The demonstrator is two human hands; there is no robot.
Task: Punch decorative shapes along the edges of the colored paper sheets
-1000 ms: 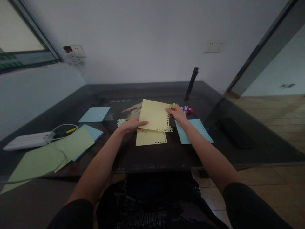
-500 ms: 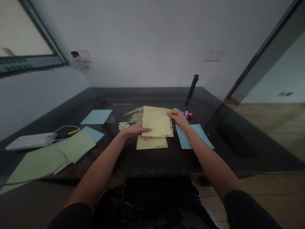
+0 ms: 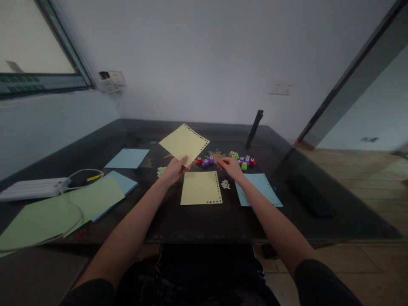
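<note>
My left hand (image 3: 174,171) grips one corner of a yellow paper sheet (image 3: 185,143), lifted and turned like a diamond. Small shapes are punched along its upper right edge. My right hand (image 3: 232,166) is over the table with thumb and fingers close together; whether anything is between them I cannot make out. Beside it are several small craft punches (image 3: 245,160) in purple, green and red, with more punches (image 3: 205,162) to its left. A second yellow sheet (image 3: 200,187), punched along its right and bottom edges, lies flat below. Small paper cutouts (image 3: 225,184) lie beside that sheet.
A blue sheet (image 3: 259,193) lies partly under my right forearm; another blue sheet (image 3: 127,158) is at the left. Green sheets (image 3: 47,212) and a white power strip (image 3: 32,189) lie far left. A black upright object (image 3: 254,129) stands at the back right.
My right hand has let go of the yellow sheet and moved slightly left and down. My left hand has raised and turned the sheet leftward, uncovering the lower sheet, cutouts and punches.
</note>
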